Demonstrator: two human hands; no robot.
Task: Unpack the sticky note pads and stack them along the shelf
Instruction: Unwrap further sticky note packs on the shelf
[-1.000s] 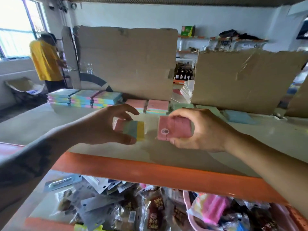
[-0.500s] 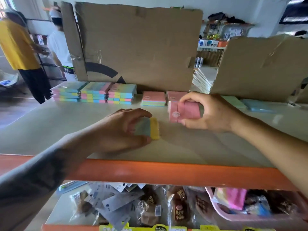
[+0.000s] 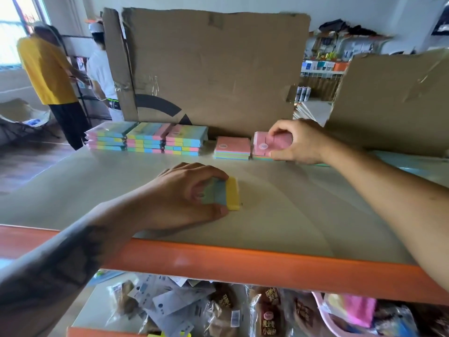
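The left hand [image 3: 184,195] curls around a small pad [image 3: 224,194] whose visible end is yellow, with blue and pale bands behind it; fingers wrap over the top and the thumb presses from below, so the pad sticks out just past the fingertips. It sits low over the shelf [image 3: 303,215], whether touching the surface I cannot tell.

Further out and to the right, the right hand [image 3: 298,142] pinches a pink pad [image 3: 269,142] between thumb and bent fingers. The pad is held tilted, resting on or just above a short stack [image 3: 261,155] that lies directly under that hand; contact cannot be made out.

Just left of the right hand, touching distance from the stack, lies a second stack [image 3: 232,148] with a pink top and a round sticker. Further left, beyond the left hand, three taller piles [image 3: 148,138] of striped pastel pads stand side by side, touching each other.

Behind both hands a large cardboard sheet [image 3: 213,66] stands upright at the back of the shelf, with another cardboard piece [image 3: 393,100] beyond the right forearm.

Below both wrists runs the shelf's orange rail [image 3: 243,261], and under it packets [image 3: 218,310] lie jumbled. Far left of the left hand, two people [image 3: 48,76] stand on the floor.
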